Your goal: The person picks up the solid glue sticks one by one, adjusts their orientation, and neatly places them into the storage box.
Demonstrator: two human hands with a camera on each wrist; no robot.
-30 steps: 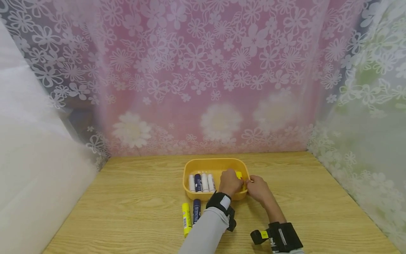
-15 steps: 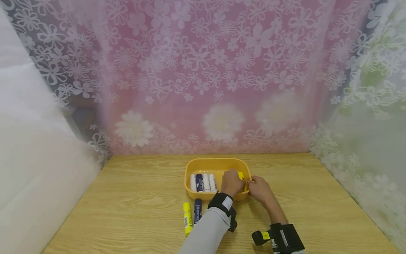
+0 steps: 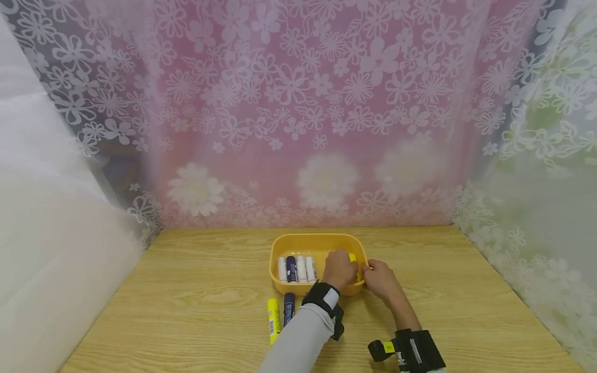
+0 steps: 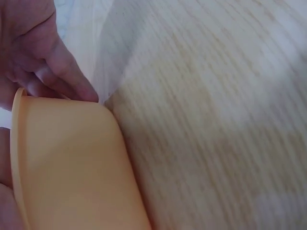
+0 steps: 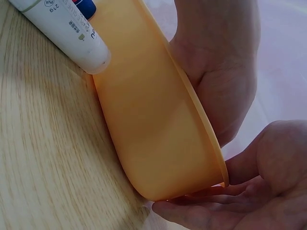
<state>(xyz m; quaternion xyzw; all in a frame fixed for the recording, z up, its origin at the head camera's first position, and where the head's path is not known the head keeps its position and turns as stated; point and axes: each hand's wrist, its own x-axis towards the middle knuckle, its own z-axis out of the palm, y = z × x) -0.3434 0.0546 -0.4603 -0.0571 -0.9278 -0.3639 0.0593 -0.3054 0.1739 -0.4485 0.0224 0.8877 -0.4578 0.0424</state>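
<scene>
A yellow-orange plastic basin (image 3: pixel 286 286) stands on the wooden table. My left hand (image 3: pixel 339 269) reaches into its right end, fingers curled round a yellow glue stick (image 3: pixel 352 257) whose top shows past the knuckles. At the basin's right end, my right hand (image 3: pixel 380 278) grips the rim; in the right wrist view its thumb is at the rim and its fingers lie along the outer wall. Inside the basin's left half, white glue sticks (image 3: pixel 301 269) and a dark blue one (image 3: pixel 291 269) lie side by side. The left hand's fingertips are hidden inside the basin.
In front of the basin lie another yellow glue stick (image 3: pixel 273 320) and a dark blue one (image 3: pixel 289 307), partly behind the left sleeve. The right wrist view shows a white glue stick (image 5: pixel 72 36) near the basin wall. A flowered curtain (image 3: pixel 303 103) hangs behind the table.
</scene>
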